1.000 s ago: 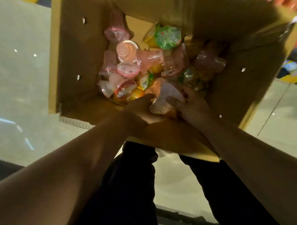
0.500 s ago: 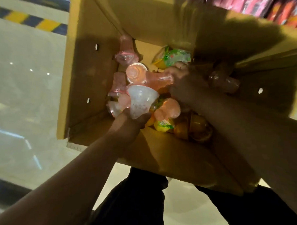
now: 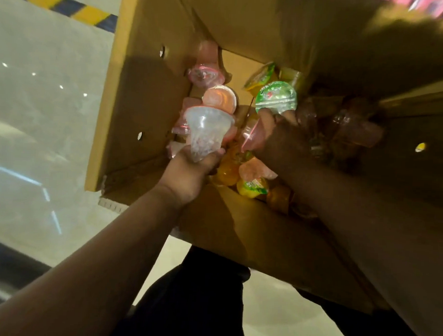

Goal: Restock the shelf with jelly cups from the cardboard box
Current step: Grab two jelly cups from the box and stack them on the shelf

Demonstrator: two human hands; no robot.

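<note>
the clear jelly cup [image 3: 204,131] is up out of the heap, over the left part of the cardboard box [image 3: 142,101], wide rim far and narrow base near. the left hand [image 3: 189,172] is wrapped round that narrow base. it looks light, thin-walled plastic with a film lid (so a hard squeeze would likely dent the wall or burst the seal), and smooth enough to slip. the safer hold, i'd judge, is round the waist just under the flared rim, where the flare would stop it sliding through.

just right of it the right hand [image 3: 279,145] is down among the loose cups, its fingers beside a pink cup [image 3: 253,136] and just below a green-lidded cup [image 3: 276,98]. it sits in shadow, and i cannot tell whether it has closed on either.

more cups, pink, orange and yellow, lie jumbled in the box, some on their sides. left of the box wall is a pale glossy floor [image 3: 40,96], with yellow-and-dark striped tape [image 3: 77,9] at far left.
</note>
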